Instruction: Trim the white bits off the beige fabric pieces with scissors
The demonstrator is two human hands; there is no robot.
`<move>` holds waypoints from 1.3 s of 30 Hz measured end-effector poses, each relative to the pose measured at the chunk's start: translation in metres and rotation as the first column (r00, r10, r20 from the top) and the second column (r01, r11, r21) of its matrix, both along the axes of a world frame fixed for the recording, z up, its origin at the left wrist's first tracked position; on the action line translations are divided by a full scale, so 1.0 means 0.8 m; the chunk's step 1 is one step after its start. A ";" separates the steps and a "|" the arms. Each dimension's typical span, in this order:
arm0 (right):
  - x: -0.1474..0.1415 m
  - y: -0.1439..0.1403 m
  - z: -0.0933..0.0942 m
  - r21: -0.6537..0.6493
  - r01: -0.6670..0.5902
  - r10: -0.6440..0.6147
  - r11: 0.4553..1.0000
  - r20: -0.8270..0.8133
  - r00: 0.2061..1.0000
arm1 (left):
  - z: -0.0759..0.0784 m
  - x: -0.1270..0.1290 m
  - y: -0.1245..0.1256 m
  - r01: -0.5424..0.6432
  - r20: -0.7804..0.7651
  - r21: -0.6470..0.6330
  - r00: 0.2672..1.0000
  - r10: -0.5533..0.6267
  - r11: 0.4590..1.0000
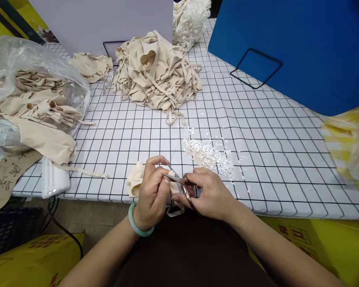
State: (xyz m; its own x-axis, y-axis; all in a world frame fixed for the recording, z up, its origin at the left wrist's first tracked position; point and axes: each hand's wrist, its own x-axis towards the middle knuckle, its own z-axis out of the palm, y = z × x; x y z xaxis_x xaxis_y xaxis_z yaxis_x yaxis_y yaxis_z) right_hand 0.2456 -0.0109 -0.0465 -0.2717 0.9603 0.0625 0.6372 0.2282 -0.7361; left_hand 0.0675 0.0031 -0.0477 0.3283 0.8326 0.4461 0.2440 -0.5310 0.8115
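Note:
My right hand (211, 193) is closed round the handles of a pair of metal scissors (182, 180), whose parted blades point left. The blade tips reach the fingers of my left hand (154, 189), which are pinched together on a beige fabric piece (134, 180) with narrow straps. Part of this piece lies at the table edge behind my left hand, and a strap loop (176, 213) hangs below the scissors. My fingers hide the exact spot between the blades. Just beyond my right hand lies a heap of tiny white and beige clippings (208, 154).
A large pile of beige strapped pieces (155, 75) sits at the back of the checked tablecloth (257, 131). At left stand an open plastic bag (74, 79) of similar pieces and a white power strip (54, 179). A blue panel (302, 52) leans at back right.

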 end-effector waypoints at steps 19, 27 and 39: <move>0.016 -0.021 -0.021 -0.066 0.163 -0.160 0.984 0.051 0.986 | 0.001 0.020 0.006 0.115 -0.055 -0.013 0.992 -0.115 0.993; 0.047 -0.018 -0.038 -0.101 0.389 -0.360 0.916 0.228 0.905 | -0.015 0.037 0.016 0.142 -0.043 -0.077 0.988 -0.146 0.987; 0.004 -0.016 -0.030 -0.279 0.054 -0.055 0.959 0.005 0.998 | -0.027 -0.124 0.005 -0.217 -0.624 0.025 0.760 0.185 0.976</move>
State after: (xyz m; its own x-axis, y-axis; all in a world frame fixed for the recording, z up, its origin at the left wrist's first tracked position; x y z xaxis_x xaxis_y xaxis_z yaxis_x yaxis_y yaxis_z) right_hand 0.2492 -0.0240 -0.0706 -0.2189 0.9531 -0.2090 0.6406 -0.0212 -0.7676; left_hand -0.0316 0.0074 -0.0697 0.3424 0.9250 0.1649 0.7980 -0.3790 0.4686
